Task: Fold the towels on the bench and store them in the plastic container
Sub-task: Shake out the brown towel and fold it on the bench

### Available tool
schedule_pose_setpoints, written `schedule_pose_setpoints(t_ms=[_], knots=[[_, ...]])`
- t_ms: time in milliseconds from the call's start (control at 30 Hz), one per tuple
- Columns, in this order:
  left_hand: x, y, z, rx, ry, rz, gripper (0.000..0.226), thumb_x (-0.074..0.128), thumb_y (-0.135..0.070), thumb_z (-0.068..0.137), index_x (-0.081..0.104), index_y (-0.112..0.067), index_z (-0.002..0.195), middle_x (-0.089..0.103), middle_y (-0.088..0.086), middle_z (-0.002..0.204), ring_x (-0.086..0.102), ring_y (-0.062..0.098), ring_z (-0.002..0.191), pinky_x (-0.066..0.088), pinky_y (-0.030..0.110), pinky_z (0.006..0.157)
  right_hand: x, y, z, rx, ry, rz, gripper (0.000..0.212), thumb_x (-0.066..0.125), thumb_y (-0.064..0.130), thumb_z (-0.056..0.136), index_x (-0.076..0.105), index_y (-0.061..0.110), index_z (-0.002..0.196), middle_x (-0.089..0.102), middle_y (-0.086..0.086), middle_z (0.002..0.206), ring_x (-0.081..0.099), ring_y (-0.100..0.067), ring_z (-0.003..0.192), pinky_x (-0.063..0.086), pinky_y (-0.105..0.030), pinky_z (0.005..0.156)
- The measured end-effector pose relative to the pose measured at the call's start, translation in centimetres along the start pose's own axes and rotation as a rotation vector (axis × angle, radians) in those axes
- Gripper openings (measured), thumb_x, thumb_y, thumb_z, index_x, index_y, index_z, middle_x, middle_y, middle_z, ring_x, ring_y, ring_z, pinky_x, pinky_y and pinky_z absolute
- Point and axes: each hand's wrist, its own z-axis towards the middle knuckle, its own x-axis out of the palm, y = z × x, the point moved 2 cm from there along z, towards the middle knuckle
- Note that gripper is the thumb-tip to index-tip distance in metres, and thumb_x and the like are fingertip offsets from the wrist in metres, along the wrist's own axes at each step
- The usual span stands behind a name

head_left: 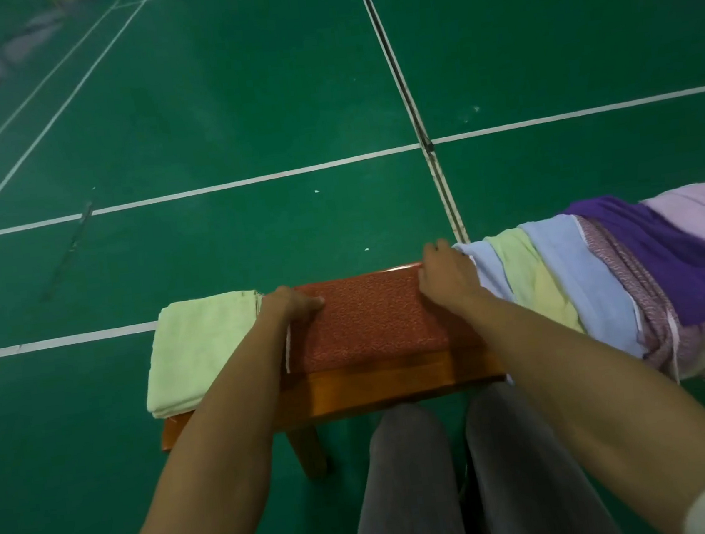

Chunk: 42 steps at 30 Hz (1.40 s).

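Note:
A folded red-orange patterned towel (360,320) lies flat on the middle of the wooden bench (376,384). My left hand (291,303) grips its far left corner. My right hand (447,276) holds its far right edge, fingers curled over the cloth. A folded pale green towel (196,350) rests on the bench's left end. Several unfolded towels (630,276) in light blue, pale yellow, pink pattern, purple and lilac drape over the right end. No plastic container is in view.
Green sports-court floor (238,105) with white lines stretches beyond the bench. My legs in grey trousers (408,478) are just in front of the bench, near its left leg (309,449).

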Motion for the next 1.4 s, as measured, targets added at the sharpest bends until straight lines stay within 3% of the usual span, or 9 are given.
schedule_pose_setpoints(t_ms=[133,233,400,467,533,767,933,1167,1400], knots=[[0.7,0.4,0.4,-0.031,0.163,-0.189,0.089,0.079,-0.051,0.082,0.043,-0.005,0.150,0.042,0.016,0.156,0.043,0.036,0.142,0.033,0.047,0.119,0.8,5.3,-1.4,-0.226,0.164,0.161,0.020,0.049,0.031,0.102,0.058,0.015,0.107,0.068,-0.012,0.103,0.064,-0.028,0.090,0.055,-0.041,0.082],[1.0,0.5,-0.1,-0.014,0.146,-0.444,0.069,0.082,-0.036,0.084,0.054,-0.001,0.138,0.057,0.012,0.139,0.059,0.033,0.123,0.047,0.035,0.101,1.5,9.5,-3.1,-0.310,0.253,0.274,0.024,0.060,0.039,0.096,0.061,0.018,0.109,0.069,-0.011,0.108,0.065,-0.030,0.099,0.054,-0.040,0.086],[0.2,-0.2,-1.7,0.006,0.107,-0.510,0.051,0.084,-0.029,0.076,0.063,0.004,0.109,0.070,0.012,0.097,0.070,0.026,0.081,0.062,0.036,0.069,3.6,14.5,-5.4,-0.234,0.415,0.427,0.092,0.071,0.060,0.083,0.031,0.013,0.151,0.061,-0.014,0.133,0.062,-0.036,0.116,0.055,-0.044,0.094],[-0.1,-1.0,-2.7,0.019,0.085,-0.471,0.032,0.080,-0.024,0.082,0.062,-0.001,0.095,0.064,0.009,0.082,0.062,0.021,0.066,0.050,0.026,0.048,3.4,15.2,-6.3,-0.101,0.474,0.538,0.109,0.070,0.076,0.072,0.020,0.020,0.152,0.060,-0.010,0.132,0.067,-0.035,0.104,0.062,-0.044,0.078],[-0.1,-1.8,-3.3,0.028,0.083,-0.455,0.027,0.079,-0.026,0.085,0.060,-0.006,0.085,0.061,0.010,0.078,0.059,0.021,0.065,0.047,0.027,0.051,2.4,15.6,-7.0,-0.058,0.526,0.591,0.113,0.063,0.086,0.065,0.018,0.027,0.151,0.057,-0.006,0.130,0.069,-0.032,0.092,0.064,-0.047,0.064],[-0.2,-5.9,-5.7,0.126,0.025,-0.475,0.025,0.080,-0.020,0.081,0.062,-0.002,0.084,0.065,0.013,0.074,0.061,0.021,0.057,0.048,0.026,0.047,-0.3,14.5,-6.6,0.233,0.453,0.793,0.054,0.059,0.018,0.096,0.036,0.013,0.144,0.060,-0.013,0.112,0.070,-0.030,0.067,0.062,-0.043,0.050],[0.0,-8.7,-6.2,0.199,-0.047,-0.430,0.022,0.077,-0.030,0.076,0.069,-0.009,0.076,0.074,0.019,0.090,0.073,0.032,0.083,0.062,0.045,0.075,-2.7,11.1,-6.6,0.111,0.413,0.923,0.030,0.055,0.022,0.102,0.052,0.017,0.131,0.058,-0.014,0.096,0.064,-0.031,0.076,0.063,-0.045,0.055],[2.1,-14.0,-9.2,0.272,-0.043,-0.412,0.025,0.071,-0.023,0.088,0.072,0.000,0.080,0.068,0.010,0.063,0.059,0.016,0.036,0.048,0.025,0.039,-5.6,5.4,-7.7,0.253,0.473,1.019,0.011,0.058,0.025,0.103,0.056,0.017,0.096,0.054,-0.015,0.096,0.060,-0.031,0.084,0.060,-0.033,0.050],[5.6,-17.6,-10.3,0.298,0.042,-0.358,0.023,0.064,-0.017,0.088,0.067,0.004,0.080,0.067,0.016,0.064,0.062,0.027,0.041,0.061,0.042,0.051,-5.4,-0.5,-7.8,0.328,0.385,0.928,0.028,0.064,0.014,0.098,0.056,0.007,0.124,0.063,-0.018,0.105,0.067,-0.031,0.074,0.063,-0.042,0.056]])
